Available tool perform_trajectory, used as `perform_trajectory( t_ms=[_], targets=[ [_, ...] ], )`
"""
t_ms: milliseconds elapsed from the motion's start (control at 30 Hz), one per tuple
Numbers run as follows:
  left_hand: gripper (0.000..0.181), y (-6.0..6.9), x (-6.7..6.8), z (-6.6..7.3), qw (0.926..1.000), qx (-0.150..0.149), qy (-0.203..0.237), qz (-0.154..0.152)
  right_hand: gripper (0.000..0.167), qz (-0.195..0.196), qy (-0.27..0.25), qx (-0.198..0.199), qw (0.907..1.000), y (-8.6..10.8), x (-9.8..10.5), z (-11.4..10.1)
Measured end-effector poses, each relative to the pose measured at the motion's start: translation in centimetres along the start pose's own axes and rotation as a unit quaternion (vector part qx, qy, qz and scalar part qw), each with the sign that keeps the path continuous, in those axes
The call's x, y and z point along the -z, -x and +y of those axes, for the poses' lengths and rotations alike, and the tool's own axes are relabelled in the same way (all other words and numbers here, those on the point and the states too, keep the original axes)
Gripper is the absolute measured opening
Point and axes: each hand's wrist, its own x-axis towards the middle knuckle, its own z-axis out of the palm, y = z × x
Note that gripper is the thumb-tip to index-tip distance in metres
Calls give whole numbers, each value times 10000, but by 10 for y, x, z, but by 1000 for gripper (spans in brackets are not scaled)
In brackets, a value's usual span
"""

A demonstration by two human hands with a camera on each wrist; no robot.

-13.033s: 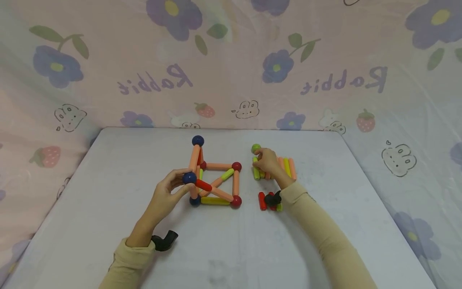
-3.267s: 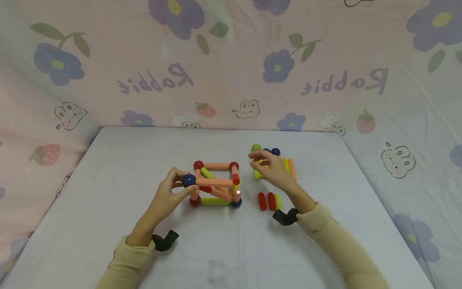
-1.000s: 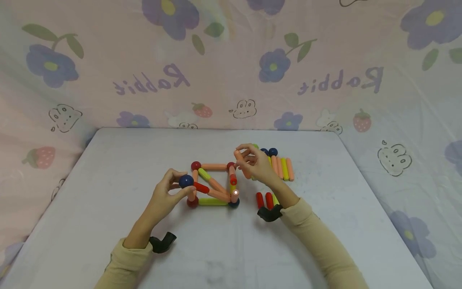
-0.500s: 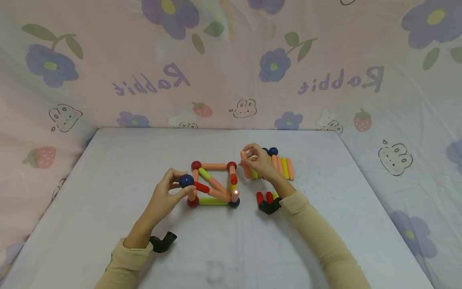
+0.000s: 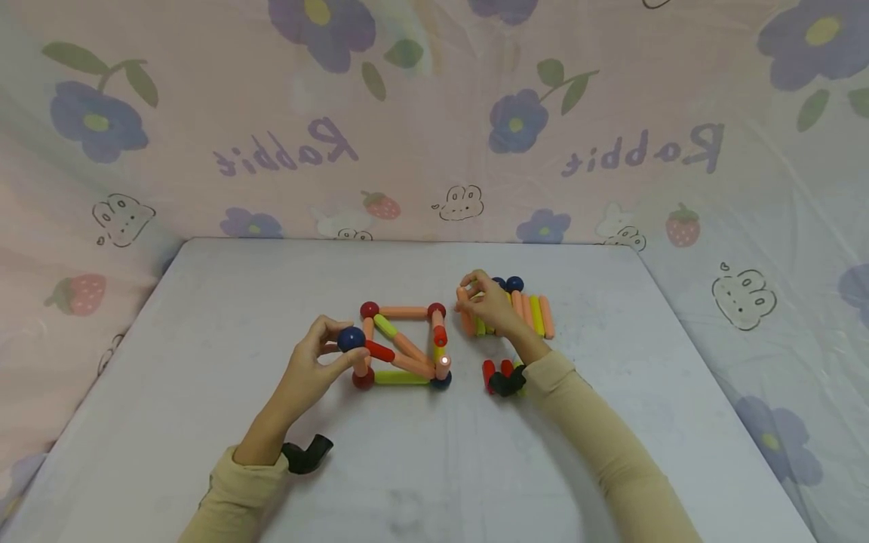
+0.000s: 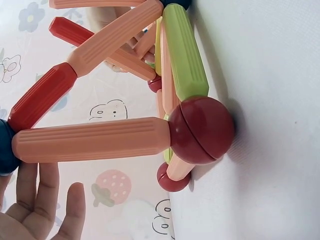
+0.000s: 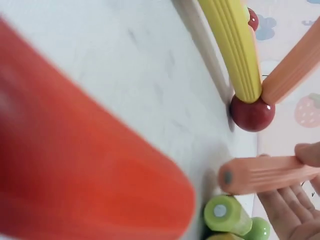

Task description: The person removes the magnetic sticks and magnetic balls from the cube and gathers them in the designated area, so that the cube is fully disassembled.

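My left hand [image 5: 308, 369] pinches a blue ball [image 5: 351, 338] at the raised corner of a magnetic stick-and-ball frame. A peach magnetic rod [image 6: 92, 140] runs from that ball down to a red ball [image 6: 202, 130] on the table; a red rod [image 5: 379, 351] also meets the blue ball. On the right, my right hand [image 5: 492, 308] holds a loose peach rod [image 5: 465, 311] between thumb and fingers. In the right wrist view this peach rod [image 7: 267, 175] is just beside a green rod [image 7: 225, 214] at the end of a row.
Peach and yellow rods [image 5: 535, 315] lie in a row under and right of my right hand, with blue balls [image 5: 514, 283] behind. Short red rods [image 5: 489, 375] lie nearer me, partly hidden by the black wrist camera [image 5: 508, 381]. A patterned cloth [image 5: 434, 113] hangs behind the table.
The peach rod that ran rightward from the held blue ball 3.3 s ago is off the frame. My right hand has carried a peach rod rightward to the row. My left hand stays put.
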Motion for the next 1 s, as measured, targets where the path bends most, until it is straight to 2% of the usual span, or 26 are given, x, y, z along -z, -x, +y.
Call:
perform_trajectory(
  t_ms=[233, 467, 700, 867, 1000],
  targets=[
    [33, 0, 0, -1, 10000, 18, -22, -7, 33, 227, 977, 108, 9949, -3, 3, -3],
    [31, 0, -1, -1, 10000, -67, -24, 46, 33, -172, 1639, -256, 9860, -13, 8, -1],
    [32, 0, -1, -1, 10000, 46, -11, -16, 29, -358, 1790, -591, 9814, -20, 11, 2],
    [33, 0, -1, -2, 10000, 58, -47, 11, 30, -435, 1892, -637, 9789, -22, 12, 3],
    [33, -1, -1, -2, 10000, 47, -36, 13, 31, -379, 1836, -566, 9806, -19, 12, 2]
  ],
)
